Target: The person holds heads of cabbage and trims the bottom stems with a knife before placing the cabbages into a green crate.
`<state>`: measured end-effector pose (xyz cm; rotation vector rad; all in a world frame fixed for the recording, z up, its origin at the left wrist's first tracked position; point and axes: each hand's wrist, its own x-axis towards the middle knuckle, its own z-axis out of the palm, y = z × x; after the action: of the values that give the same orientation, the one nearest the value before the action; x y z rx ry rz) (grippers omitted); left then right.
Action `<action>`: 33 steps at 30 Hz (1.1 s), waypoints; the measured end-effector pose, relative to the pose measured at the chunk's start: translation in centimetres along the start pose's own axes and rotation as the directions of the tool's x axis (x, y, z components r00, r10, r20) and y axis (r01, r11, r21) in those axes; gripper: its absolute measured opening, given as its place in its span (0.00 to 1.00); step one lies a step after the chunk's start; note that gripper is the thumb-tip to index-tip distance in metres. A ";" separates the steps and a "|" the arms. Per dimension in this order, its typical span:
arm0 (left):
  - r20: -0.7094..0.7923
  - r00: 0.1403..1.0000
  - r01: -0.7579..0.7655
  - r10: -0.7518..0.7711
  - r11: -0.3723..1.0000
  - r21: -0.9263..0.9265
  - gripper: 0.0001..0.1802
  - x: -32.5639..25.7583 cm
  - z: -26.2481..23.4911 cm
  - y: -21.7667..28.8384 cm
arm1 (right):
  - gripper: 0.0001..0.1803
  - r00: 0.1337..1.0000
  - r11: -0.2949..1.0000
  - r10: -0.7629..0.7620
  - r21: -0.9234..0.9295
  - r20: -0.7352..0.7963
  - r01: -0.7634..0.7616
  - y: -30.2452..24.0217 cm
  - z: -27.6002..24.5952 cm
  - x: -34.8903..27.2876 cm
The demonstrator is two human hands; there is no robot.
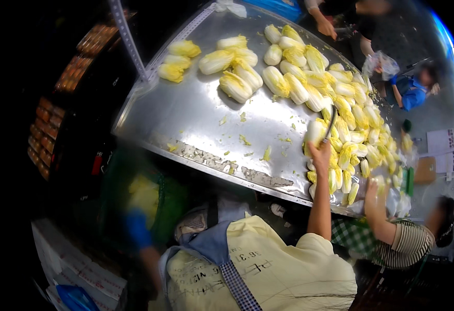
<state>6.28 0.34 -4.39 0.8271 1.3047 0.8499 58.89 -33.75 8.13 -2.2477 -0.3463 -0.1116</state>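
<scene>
My bare right hand [319, 154] is closed around the lower end of a curved knife [331, 123], its dark blade rising over the heap. Just beside the fingers lies a napa cabbage [315, 131]. Many more trimmed cabbages [359, 116] are piled along the right side of the metal table [185, 122]. My left hand [137, 228], in a blue glove, hangs low at the left and is smeared by motion. A blurred yellow-green cabbage [144, 194] shows next to it, within a dark green container [172, 207]. Whether the left fingers grip it is not clear.
Several cabbages [234, 65] sit apart on the table's far left, near a perforated metal post [128, 39]. Leaf scraps dot the tabletop. A co-worker in a striped shirt [406, 243] works close at my right; others stand across. White boxes [81, 264] are stacked at lower left.
</scene>
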 end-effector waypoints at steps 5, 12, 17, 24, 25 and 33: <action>0.002 1.000 0.025 -0.025 0.993 -0.113 0.19 1.0 1.6 -1.4 | 0.23 0.994 0.907 0.037 -0.414 -0.105 -0.077 10.9 -9.5 1.2; 0.141 0.965 -0.240 0.220 0.961 0.141 0.20 2.1 0.3 -5.1 | 0.23 0.983 0.804 -0.024 -0.588 -0.181 -0.089 11.3 -10.9 3.0; 0.099 0.968 -0.248 0.232 0.945 0.211 0.21 0.6 2.8 -4.3 | 0.22 0.974 0.847 -0.164 -0.529 -0.158 0.057 12.8 -10.5 10.6; -0.003 0.984 -0.176 0.180 0.968 0.181 0.21 5.9 -5.8 -8.1 | 0.20 0.987 0.825 -0.096 -0.545 0.128 0.151 20.2 -7.6 18.8; 0.001 0.996 -0.087 0.087 0.990 0.114 0.21 3.4 1.0 -7.0 | 0.21 0.985 0.794 -0.132 -0.582 0.113 0.173 21.0 -9.6 19.5; 0.207 0.949 -0.313 0.237 0.790 0.527 0.17 2.6 0.2 -5.8 | 0.33 0.986 0.835 0.048 -0.548 0.161 0.049 20.1 -8.2 21.1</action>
<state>7.06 -0.05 -10.72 1.5455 1.3483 0.6227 85.16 -47.84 2.72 -2.8444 -0.4494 -0.0195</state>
